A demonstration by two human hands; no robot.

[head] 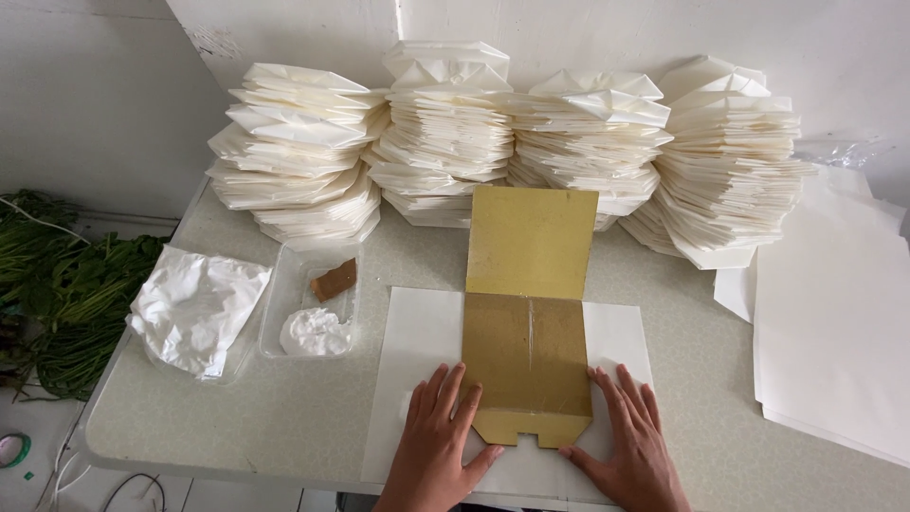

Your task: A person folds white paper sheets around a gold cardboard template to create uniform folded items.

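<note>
Head camera view, looking down at a pale speckled grey table (284,417) set against a white wall. Near the front edge lies a white rectangular paper sheet (417,332), and on its middle sits a mustard-yellow cardboard template (528,370) with a notch cut in its near edge; its far flap (533,242) stands tilted up toward the wall. The left hand (438,441) lies flat on the white sheet, fingers spread, touching the template's left edge. The right hand (626,438) lies flat the same way against the template's right edge, fingers spread. Neither hand pinches anything. To the left of the sheet stands a clear shallow plastic tray (284,284) holding a blob of white paste (316,332) and a small brown block (334,280). Just left of the tray lies a crumpled white plastic bag (194,305). Along the wall rise four tall stacks of folded white paper pieces (445,133). A pile of flat white paper sheets (834,322) lies at the right. Green leafy stalks (57,294) lie beyond the table's left edge.
</note>
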